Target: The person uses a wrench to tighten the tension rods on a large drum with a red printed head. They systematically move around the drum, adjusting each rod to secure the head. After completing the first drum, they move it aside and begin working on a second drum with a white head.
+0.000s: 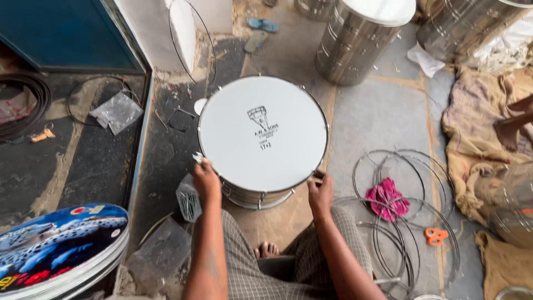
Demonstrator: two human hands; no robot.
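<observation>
A round drum (263,133) with a white skin and a shiny metal shell stands upright on the floor in front of me. My left hand (206,179) grips its near-left rim, fingers closed at a small metal fitting. Across from it, my right hand (320,192) holds the near-right rim, fingers curled on the hoop. Both forearms reach forward over my checked-cloth knees. The drum's lower shell and tension rods show just below the skin.
Several thin metal hoops (400,222) lie on the floor at right with a pink cloth (386,196) and an orange tool (436,236). Steel drum shells (355,41) stand behind. A stack of printed skins (61,244) lies lower left. Another person's foot (508,133) rests on sacking at right.
</observation>
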